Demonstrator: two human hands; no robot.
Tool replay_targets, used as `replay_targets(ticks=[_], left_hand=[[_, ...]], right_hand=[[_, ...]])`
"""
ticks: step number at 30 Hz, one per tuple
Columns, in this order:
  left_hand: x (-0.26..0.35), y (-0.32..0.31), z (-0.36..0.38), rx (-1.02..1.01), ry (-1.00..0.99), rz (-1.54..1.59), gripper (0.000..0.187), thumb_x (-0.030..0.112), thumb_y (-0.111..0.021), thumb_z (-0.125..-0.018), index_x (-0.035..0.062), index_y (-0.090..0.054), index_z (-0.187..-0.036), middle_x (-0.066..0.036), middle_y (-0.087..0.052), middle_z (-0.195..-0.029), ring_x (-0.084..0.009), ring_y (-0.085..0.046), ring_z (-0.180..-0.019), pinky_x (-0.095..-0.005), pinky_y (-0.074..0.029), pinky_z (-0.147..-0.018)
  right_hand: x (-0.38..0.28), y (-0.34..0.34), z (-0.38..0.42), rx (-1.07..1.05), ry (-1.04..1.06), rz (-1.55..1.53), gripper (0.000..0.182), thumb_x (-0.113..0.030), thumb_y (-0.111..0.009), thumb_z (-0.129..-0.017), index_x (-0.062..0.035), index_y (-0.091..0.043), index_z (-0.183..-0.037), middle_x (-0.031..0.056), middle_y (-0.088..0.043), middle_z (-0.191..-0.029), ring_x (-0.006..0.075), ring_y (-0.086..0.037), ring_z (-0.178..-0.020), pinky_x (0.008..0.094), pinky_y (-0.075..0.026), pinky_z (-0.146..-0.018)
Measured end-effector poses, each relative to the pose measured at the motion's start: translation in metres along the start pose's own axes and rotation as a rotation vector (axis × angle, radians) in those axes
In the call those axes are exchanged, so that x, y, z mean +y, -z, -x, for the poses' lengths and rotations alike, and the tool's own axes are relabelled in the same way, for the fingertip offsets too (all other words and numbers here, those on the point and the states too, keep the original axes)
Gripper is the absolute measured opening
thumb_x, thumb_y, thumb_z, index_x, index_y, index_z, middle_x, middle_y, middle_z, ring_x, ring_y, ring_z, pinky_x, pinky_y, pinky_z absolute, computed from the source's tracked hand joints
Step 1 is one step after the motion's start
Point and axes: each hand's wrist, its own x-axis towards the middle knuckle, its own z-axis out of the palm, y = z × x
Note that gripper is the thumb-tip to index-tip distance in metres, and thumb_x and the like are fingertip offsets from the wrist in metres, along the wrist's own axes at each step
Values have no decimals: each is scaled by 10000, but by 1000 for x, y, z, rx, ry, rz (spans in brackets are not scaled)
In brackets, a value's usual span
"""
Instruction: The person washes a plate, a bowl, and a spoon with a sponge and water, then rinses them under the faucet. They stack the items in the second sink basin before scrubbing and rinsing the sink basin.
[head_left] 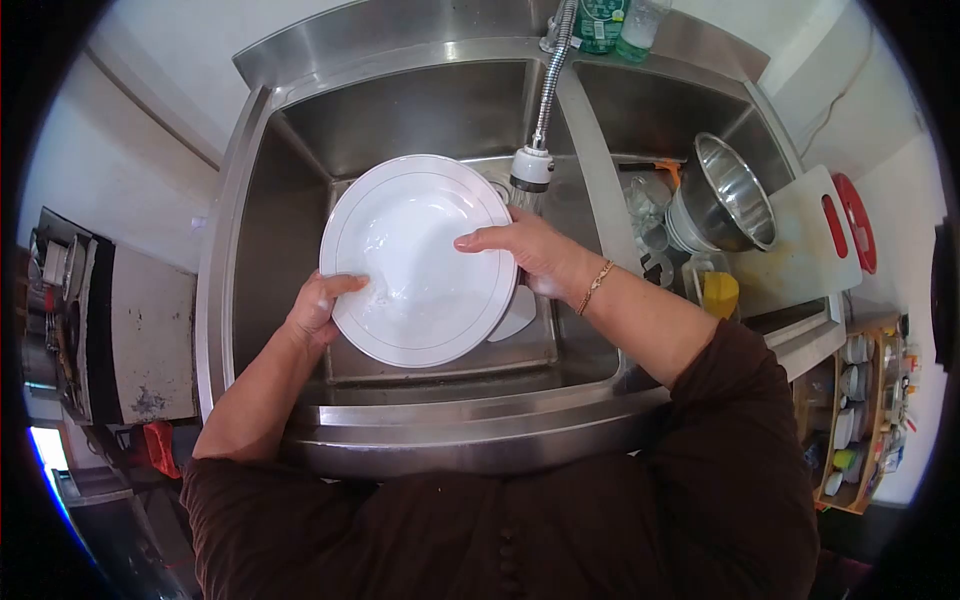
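Both hands hold a white round plate [420,270] with a thin rim line over the left basin of a steel sink [285,210]. My left hand [320,305] grips its lower left edge, thumb on the upper face. On the right edge, my right hand [525,252] has its thumb across the rim and its other fingers hidden behind the plate. Wet streaks shine on the plate's face. A white faucet head [532,168] on a flexible metal hose hangs just above my right hand, with water coming out. Another white piece [515,315] shows partly beneath the plate.
The right basin holds a steel bowl [735,195] on white bowls, glasses [648,200], an orange-handled tool [668,170] and a yellow sponge [720,294]. A white cutting board [800,240] leans at the right. Green bottles [602,25] stand behind the sink. Shelves [860,420] hold dishes at lower right.
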Motion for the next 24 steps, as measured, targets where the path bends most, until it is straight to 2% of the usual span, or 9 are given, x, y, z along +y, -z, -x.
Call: replay_targets(ticks=[1,6,8,10,11,13,15,20,24], left_hand=[[1,0,-2,4,26,13,497,25,-622,-693,-94,-483,-1156,-196,-604,-1003,-300,-624,-898,-407,-517,-820],[-8,7,-22,-30,142,75,511,64,-631,-740,-94,-451,-1191,-214,-571,-1090,-313,-587,-1001,-420,-480,-887],[-12,0,-28,-98,142,101,562,191,-640,-816,-52,-398,-1261,-199,-531,-1180,-320,-543,-1084,-442,-450,-923],[-13,-12,-28,-143,164,106,592,257,-631,-834,-18,-372,-1291,-177,-514,-1214,-316,-522,-1113,-452,-439,-935],[-13,-18,-27,-185,188,113,623,323,-621,-853,16,-346,-1320,-155,-497,-1248,-311,-502,-1143,-461,-428,-947],[-13,-23,-24,-197,257,109,645,368,-608,-856,67,-319,-1349,-120,-467,-1298,-297,-474,-1178,-469,-423,-951],[-23,-17,-36,-372,183,214,614,365,-588,-871,62,-331,-1339,-117,-456,-1314,-284,-471,-1187,-465,-422,-957],[-5,-31,-26,-399,-28,200,540,346,-504,-919,41,-329,-1328,-131,-431,-1329,-256,-480,-1183,-429,-447,-955],[18,-43,-13,-350,-123,186,548,325,-573,-886,13,-370,-1289,-154,-515,-1235,-266,-556,-1089,-419,-497,-897]], right_hand=[[0,0,-3,65,41,25,622,-91,-744,-649,101,-446,-1161,201,-561,-1066,288,-583,-987,372,-479,-848],[-25,-15,-4,162,141,493,509,-23,-666,-612,124,-496,-1068,231,-596,-955,309,-622,-848,372,-500,-734],[-38,-29,-4,224,167,664,475,-23,-635,-618,127,-500,-1048,256,-599,-930,328,-629,-820,385,-502,-702],[-48,-43,-2,350,396,1072,436,17,-564,-644,124,-474,-1057,254,-607,-845,341,-626,-789,385,-492,-692],[-54,-50,2,351,397,1072,436,17,-564,-644,124,-474,-1057,254,-607,-845,341,-626,-789,385,-492,-692],[-66,-68,16,237,540,1347,318,24,-525,-672,111,-464,-971,296,-583,-791,418,-594,-765,440,-472,-693],[-77,-87,30,201,563,1420,275,26,-514,-684,98,-455,-942,296,-579,-770,430,-585,-764,461,-460,-692],[-85,-109,55,144,600,1513,275,28,-496,-712,77,-443,-976,285,-579,-790,429,-576,-787,481,-445,-702],[-90,-93,69,166,939,1444,405,2,-536,-706,45,-459,-1102,276,-580,-885,409,-572,-850,433,-458,-739]])
